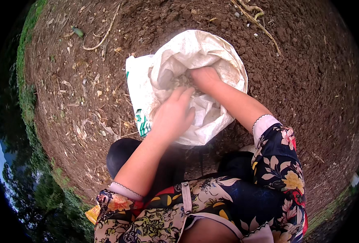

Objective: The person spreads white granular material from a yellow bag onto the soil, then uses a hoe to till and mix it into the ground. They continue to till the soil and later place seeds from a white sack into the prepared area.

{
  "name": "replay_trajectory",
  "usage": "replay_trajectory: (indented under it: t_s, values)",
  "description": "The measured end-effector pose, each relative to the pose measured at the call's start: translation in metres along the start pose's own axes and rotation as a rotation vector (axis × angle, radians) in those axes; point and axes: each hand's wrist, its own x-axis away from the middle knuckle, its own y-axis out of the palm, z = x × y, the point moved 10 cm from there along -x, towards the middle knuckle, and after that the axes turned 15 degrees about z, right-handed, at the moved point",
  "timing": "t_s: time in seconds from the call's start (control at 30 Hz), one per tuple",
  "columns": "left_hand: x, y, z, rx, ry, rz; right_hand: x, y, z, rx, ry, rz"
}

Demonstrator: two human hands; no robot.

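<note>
A white woven plastic sack [197, 45] with green print on its side stands on the soil in front of my knees, its mouth rolled wide. Pale, loose material [181, 81] lies inside; blur hides what exactly it is. My left hand [174, 111] is over the near left rim, thumb apart, fingertips reaching into the mouth, with nothing visible in its grasp. Deeper in, my right hand [204, 77] dips below the rim on the right. Its fingers are hidden, so what they touch does not show.
Brown tilled soil [304, 76] surrounds the sack. Dry leaves and husks [82, 129] litter the left side. A green cucumber-like vegetable [78, 31] lies at upper left. Dry stalks [258, 24] lie at upper right. A yellow packet [93, 214] shows beside my left sleeve.
</note>
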Motion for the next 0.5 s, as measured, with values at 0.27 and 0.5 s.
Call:
replay_trajectory:
  t_s: [0.27, 0.5]
  values:
    - [-0.004, -0.003, -0.023, 0.260, -0.162, 0.096, 0.015, -0.019, 0.024, -0.687, 0.236, -0.089]
    - [-0.007, 0.019, -0.033, 0.795, -0.388, 0.067, 0.051, -0.057, -0.005, -1.517, 0.424, -0.219]
